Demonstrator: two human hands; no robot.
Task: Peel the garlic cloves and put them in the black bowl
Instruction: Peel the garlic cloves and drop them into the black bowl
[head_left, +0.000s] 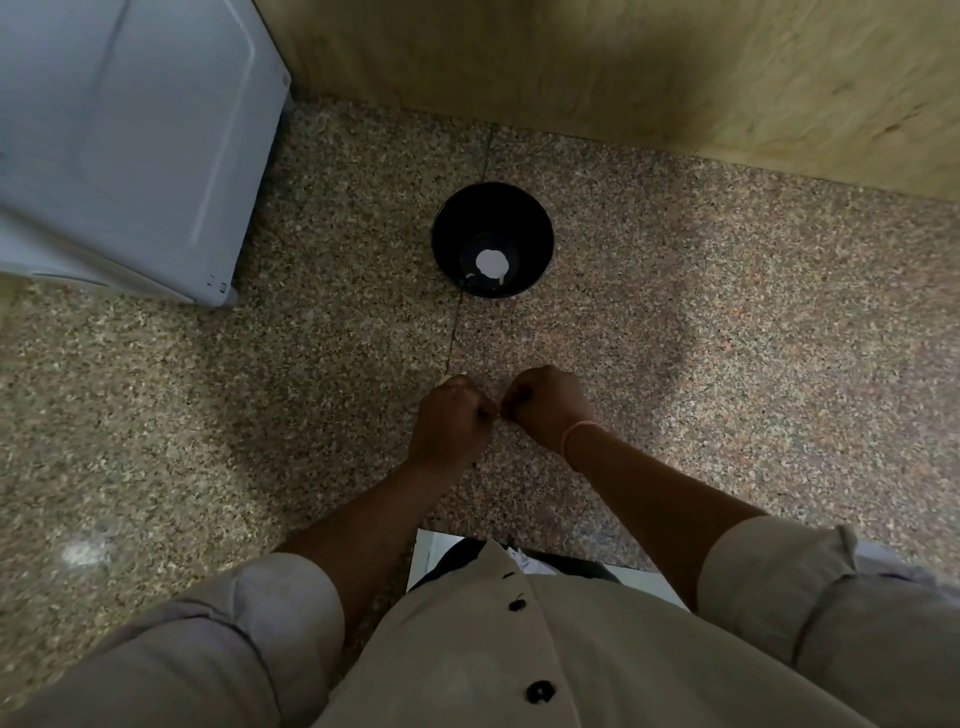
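Garlic clove (451, 380): pale sliver showing at top of left hand (451, 423), mostly hidden in the closed fist. Right hand (545, 408): fingers curled, fingertips meeting the left hand's (whatever they pinch is too small to tell). Black bowl (492, 240): on speckled stone counter (727, 322), beyond the hands, white contents inside. Grey appliance (124, 140): far left.
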